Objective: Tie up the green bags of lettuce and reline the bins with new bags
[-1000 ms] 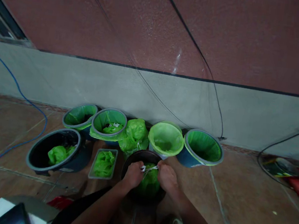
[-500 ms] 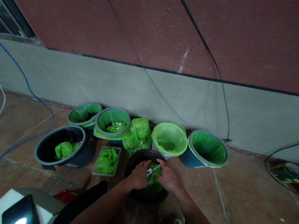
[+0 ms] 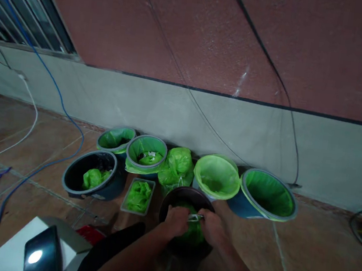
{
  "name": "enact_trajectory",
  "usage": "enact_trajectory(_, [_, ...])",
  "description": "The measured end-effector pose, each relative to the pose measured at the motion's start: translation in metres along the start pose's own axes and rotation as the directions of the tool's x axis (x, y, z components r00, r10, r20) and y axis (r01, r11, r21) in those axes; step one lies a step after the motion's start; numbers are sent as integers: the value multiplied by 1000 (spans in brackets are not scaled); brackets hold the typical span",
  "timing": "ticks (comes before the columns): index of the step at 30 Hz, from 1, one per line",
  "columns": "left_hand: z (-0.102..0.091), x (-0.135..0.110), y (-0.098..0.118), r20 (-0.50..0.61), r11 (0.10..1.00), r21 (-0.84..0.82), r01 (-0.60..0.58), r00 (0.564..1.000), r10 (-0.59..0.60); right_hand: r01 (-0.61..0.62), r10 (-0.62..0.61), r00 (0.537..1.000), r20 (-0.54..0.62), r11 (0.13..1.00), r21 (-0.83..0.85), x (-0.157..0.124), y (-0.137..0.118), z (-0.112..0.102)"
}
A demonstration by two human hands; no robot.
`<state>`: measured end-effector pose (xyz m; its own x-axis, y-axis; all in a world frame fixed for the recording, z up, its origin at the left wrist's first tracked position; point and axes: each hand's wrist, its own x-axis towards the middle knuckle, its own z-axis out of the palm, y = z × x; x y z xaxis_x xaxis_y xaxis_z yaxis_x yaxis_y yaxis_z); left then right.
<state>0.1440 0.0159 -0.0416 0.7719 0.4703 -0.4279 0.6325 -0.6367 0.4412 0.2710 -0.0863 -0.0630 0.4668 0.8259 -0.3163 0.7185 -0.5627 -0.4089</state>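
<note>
The green plastic bag (image 3: 193,237) lies inside the dark brown bucket (image 3: 170,198), below and between the two hands, so neither hand is clearly the nearer one. The left hand (image 3: 177,221) has its fingers curled around one side of the white drawstring (image 3: 195,217); the right hand (image 3: 213,229) grips the other side, also with curled fingers. The drawstring makes a short bridge above the bag, its long axis going from left to right, almost level. The gathered top of the bag seems to point upward, though the bucket is dim inside; its visible length runs from far to near.
</note>
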Motion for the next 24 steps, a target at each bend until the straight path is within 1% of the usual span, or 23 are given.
enact_trajectory(3, [2,0,-2,19,1000,3,2,1000,-2,3,-3,1000,22,1000,-8,2,1,1])
enact_trajectory(8, [2,0,-11,33,1000,19,-1,999,1,14,-14,1000,-24,1000,-26,4,2,1])
enact_trajectory(11, [-2,-1,-12,39,999,31,-8,999,7,12,-12,1000,4,998,-54,6,3,3])
enact_trajectory(13, [-5,-3,-9,40,999,30,-12,999,11,9,-6,999,33,996,-90,8,5,5])
enact_trajectory(16, [-17,-6,-3,24,1000,-12,-3,1000,3,8,-5,1000,29,994,-113,11,8,10])
enact_trajectory(18, [-34,-6,-5,-48,992,-126,-11,999,5,18,-18,1000,4,995,-95,13,9,12])
enact_trajectory(19, [-46,-5,-10,-108,974,-227,-27,994,2,24,-25,1000,-6,996,-84,15,10,13])
enact_trajectory(20, [-61,-5,-20,-185,935,-351,-47,983,-20,32,-33,999,-14,997,-75,16,10,14])
enact_trajectory(21, [-78,-4,-34,-264,867,-492,-77,962,-65,42,-44,999,-20,997,-67,18,10,16])
enact_trajectory(22, [-96,-4,-52,-326,769,-632,-95,933,-152,47,-49,998,-30,997,-58,19,10,17])
enact_trajectory(23, [-115,-4,-74,-384,649,-753,-112,875,-294,49,-51,998,-44,998,-49,21,11,19])
enact_trajectory(24, [-134,-4,-100,-409,519,-842,-149,805,-431,50,-52,997,-64,998,-37,23,12,21])
